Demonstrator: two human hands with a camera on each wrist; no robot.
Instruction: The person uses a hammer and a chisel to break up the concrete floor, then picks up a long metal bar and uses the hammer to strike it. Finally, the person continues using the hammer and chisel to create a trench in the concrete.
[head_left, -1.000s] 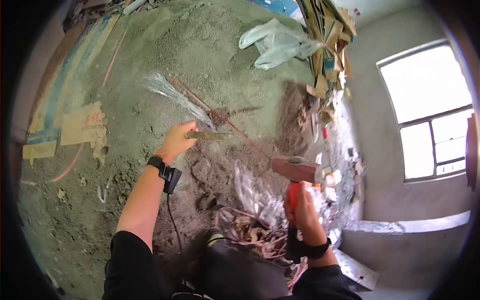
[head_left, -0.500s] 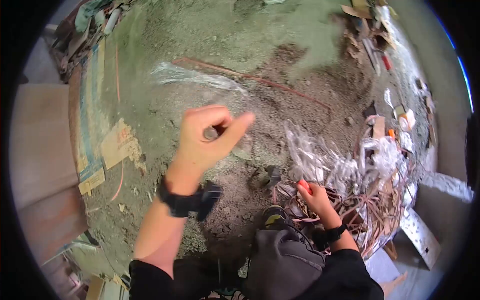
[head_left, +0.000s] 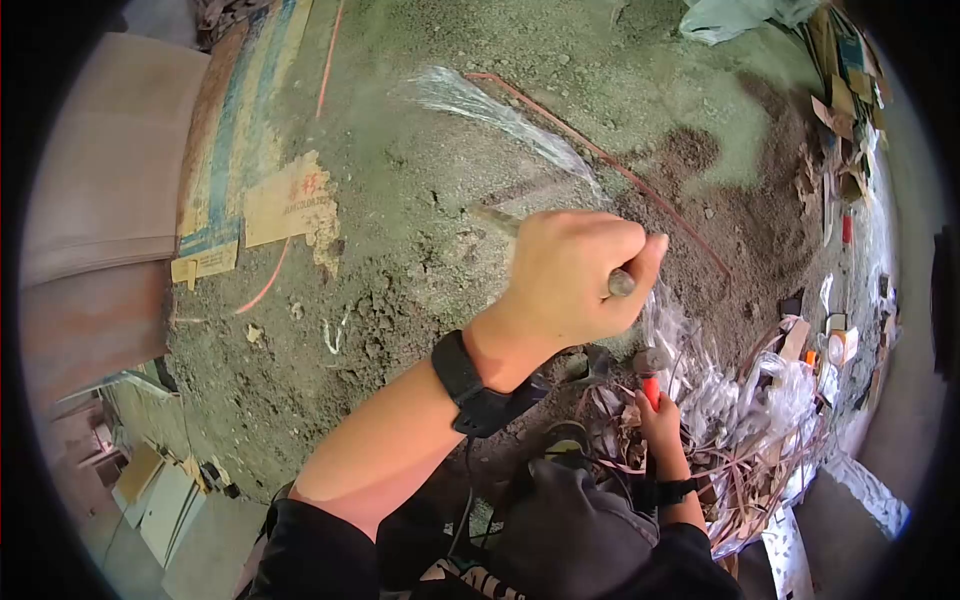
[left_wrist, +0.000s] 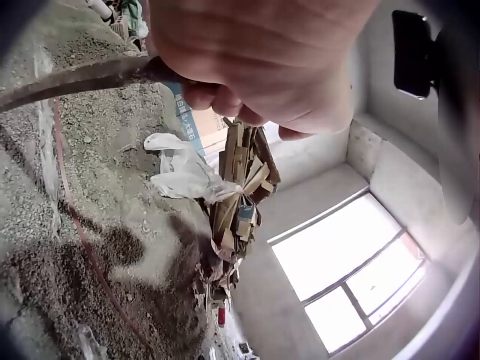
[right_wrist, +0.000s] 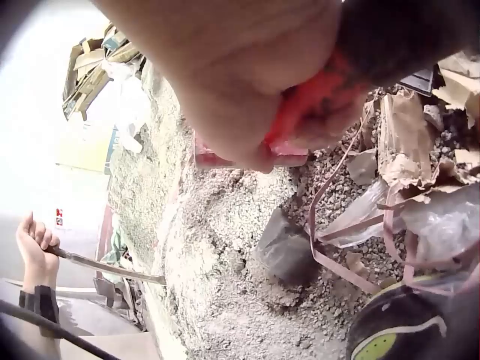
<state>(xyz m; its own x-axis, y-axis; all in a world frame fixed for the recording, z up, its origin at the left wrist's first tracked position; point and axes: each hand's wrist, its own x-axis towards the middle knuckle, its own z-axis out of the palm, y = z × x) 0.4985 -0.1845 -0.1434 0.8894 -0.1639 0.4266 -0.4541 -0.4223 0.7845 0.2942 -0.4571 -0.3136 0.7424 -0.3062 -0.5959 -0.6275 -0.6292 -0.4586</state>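
My left hand [head_left: 575,280] grips a long metal chisel [head_left: 495,218], its round butt showing past the thumb and its flat shaft reaching out on the other side. In the left wrist view the chisel [left_wrist: 75,79] runs left from the curled fingers, over the ground. Lower down and to the right, my right hand [head_left: 660,425] holds a hammer [head_left: 650,362] by its red handle, low beside the leg. In the right wrist view the fingers hide much of the hammer [right_wrist: 214,157]. The chisel and the hammer are apart.
Loose soil and rubble [head_left: 390,290] cover the ground. A thin red strap [head_left: 640,180] and clear plastic film [head_left: 510,120] lie ahead. Tangled straps and crumpled plastic [head_left: 760,400] are heaped beside my right arm. Flattened cardboard [head_left: 290,205] lies at left; a shoe [right_wrist: 397,322] stands near the rubble.
The hammer has come down from its raised place at the right to beside the leg. My left hand, still gripping the chisel, has moved rightward in the head view, which has also turned.
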